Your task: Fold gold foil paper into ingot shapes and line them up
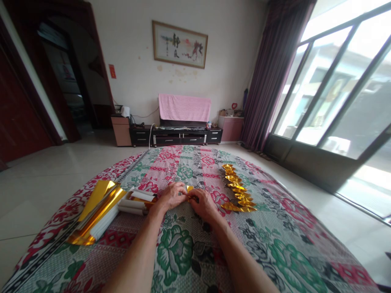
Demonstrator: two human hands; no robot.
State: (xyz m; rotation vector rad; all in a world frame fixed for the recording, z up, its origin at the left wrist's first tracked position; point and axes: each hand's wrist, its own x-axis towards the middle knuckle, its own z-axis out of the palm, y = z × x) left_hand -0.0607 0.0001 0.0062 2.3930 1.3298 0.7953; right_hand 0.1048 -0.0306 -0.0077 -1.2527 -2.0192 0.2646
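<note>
Between my two hands is a small piece of gold foil paper (190, 188), mostly covered by the fingers. My left hand (174, 196) pinches it from the left, and my right hand (201, 201) grips it from the right, fingers curled. Left of my left hand lie white paper rolls (132, 206) with a gold edge. Farther left is a stack of gold and white foil paper sheets (99, 215), partly curled. To the right of my right hand, folded gold foil pieces (238, 189) with pointed ends lie in an overlapping row.
Everything lies on a round table with a flowered red, green and grey cloth (175, 252). Beyond it stand a low black cabinet (180, 139) and a screen under a pink cloth (185, 107). Large windows (330, 81) and a purple curtain (265, 73) are at the right.
</note>
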